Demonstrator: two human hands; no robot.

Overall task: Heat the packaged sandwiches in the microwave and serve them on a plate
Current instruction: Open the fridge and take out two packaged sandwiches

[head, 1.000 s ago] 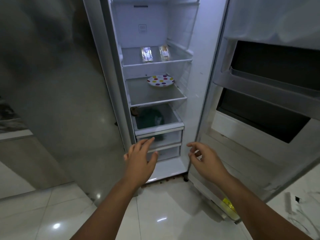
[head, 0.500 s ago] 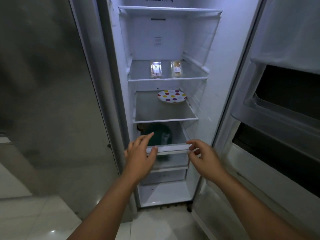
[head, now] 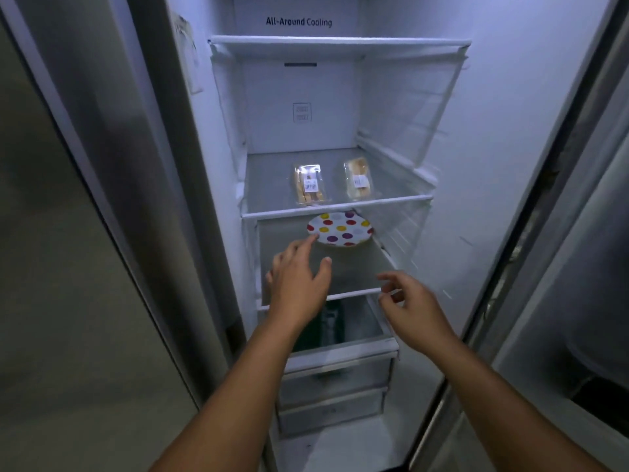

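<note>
Two sandwich packs (head: 308, 185) (head: 357, 180) side by side on the shelf (head: 272, 178); plate (head: 340, 229) below.

- Two sandwich packs, the left clear glossy plastic pack (head: 309, 186) and the right clear glossy plastic pack (head: 357, 180), each with a white paper label.
- Round white plate with coloured dots (head: 340, 229), smooth and slightly shiny.
- Clear glass shelf with white plastic edging (head: 337, 203), smooth.
- Grey brushed-metal fridge door (head: 61, 267), satin sheen.
- Translucent plastic drawer (head: 335, 376), frosted and dull.
</note>
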